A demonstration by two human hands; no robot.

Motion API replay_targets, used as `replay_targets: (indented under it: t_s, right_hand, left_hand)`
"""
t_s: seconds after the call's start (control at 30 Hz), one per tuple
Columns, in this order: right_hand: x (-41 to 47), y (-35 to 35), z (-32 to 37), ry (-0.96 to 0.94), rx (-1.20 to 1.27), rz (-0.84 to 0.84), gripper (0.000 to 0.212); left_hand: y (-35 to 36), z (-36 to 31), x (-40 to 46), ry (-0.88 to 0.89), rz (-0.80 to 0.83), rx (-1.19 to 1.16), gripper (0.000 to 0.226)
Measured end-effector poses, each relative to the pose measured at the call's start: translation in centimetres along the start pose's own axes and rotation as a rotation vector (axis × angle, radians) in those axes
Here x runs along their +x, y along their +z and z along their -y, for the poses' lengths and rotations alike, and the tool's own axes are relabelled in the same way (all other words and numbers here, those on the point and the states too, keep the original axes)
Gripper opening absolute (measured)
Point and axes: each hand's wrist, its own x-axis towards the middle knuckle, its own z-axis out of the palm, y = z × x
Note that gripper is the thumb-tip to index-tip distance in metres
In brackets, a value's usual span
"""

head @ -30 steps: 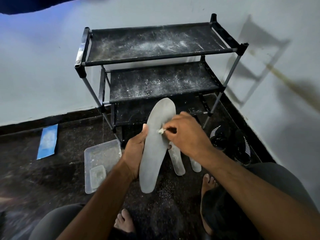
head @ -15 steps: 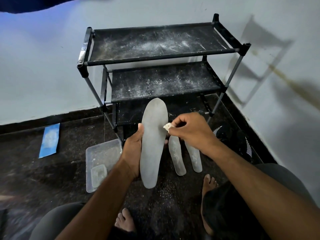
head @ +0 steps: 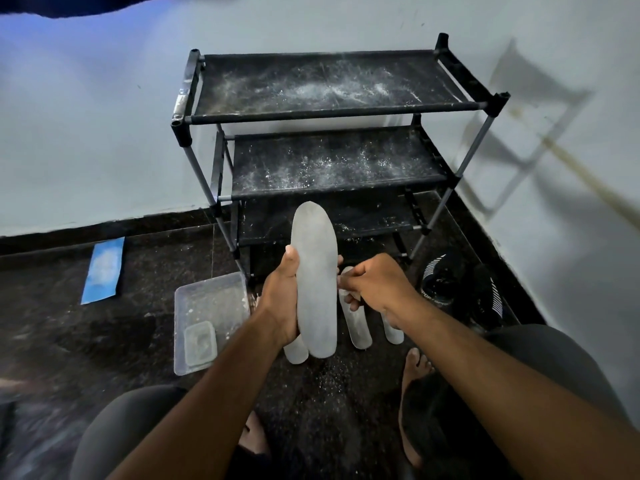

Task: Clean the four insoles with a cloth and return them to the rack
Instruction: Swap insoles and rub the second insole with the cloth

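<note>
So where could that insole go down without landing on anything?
All three rack shelves are bare but dusty; the top shelf is widest. Floor between the blue sheet and plastic tray is free. Below the rack it's crowded: three insoles, black shoes.

Single head-worn wide-angle view, angled forward and down. Both hands sit close in frame centre. The rack (head: 332, 109) stands beyond, against the wall.

the dark speckled floor (head: 104, 341) carries a black three-shelf rack (head: 329, 109) far against the wall, its shelves dusted white. on the floor: a clear plastic tray (head: 207, 306) left of centre, a blue strip (head: 103, 271) far left, three pale insoles (head: 356, 327) near the rack, dark shoes (head: 460, 285) right.
</note>
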Motion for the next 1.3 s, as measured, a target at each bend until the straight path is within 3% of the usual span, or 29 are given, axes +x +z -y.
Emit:
replay_targets:
  t_s: [0.1,0.2,0.37,0.47,0.57,0.73,0.9,1.13,1.3]
  right_hand:
    - [0.3,0.3,-0.5,0.098,0.168,-0.029,0.021]
    - [0.5,0.0,-0.6,0.117,0.22,-0.019,0.024]
    - [1.5,0.1,-0.8,0.136,0.185,-0.02,0.022]
    - [3.5,0.7,-1.8,0.208,0.155,-0.068,0.018]
    - [6.6,1.7,-4.1,0.293,0.072,-0.133,0.015]
    - [12.3,4.0,-10.3,0.413,-0.06,-0.188,0.017]
    - [19.9,6.9,-16.5,0.479,-0.222,-0.25,0.019]
    - [25.7,10.2,-21.6,0.568,-0.328,-0.142,0.027]
    - [28.7,12.9,-25.3,0.554,-0.332,-0.127,0.027]
  left_hand:
    - [-0.3,0.7,0.1,-0.013,-0.011,0.011,0.088]
    - [-0.2,1.0,0.1,-0.011,-0.056,-0.029,0.074]
    - [0.5,1.7,0.6,-0.053,-0.084,-0.063,0.069]
    - [0.5,3.0,1.7,-0.112,-0.223,0.005,0.056]
    - [0.2,5.0,3.5,-0.063,-0.335,0.049,0.038]
    - [-3.2,9.3,8.0,-0.146,-0.451,0.029,0.042]
    - [-5.7,13.3,13.9,-0.261,-0.45,0.123,0.02]
    - [-7.6,18.3,20.1,-0.308,-0.433,0.297,0.038]
    - [-8.9,20.7,22.4,-0.341,-0.44,0.33,0.032]
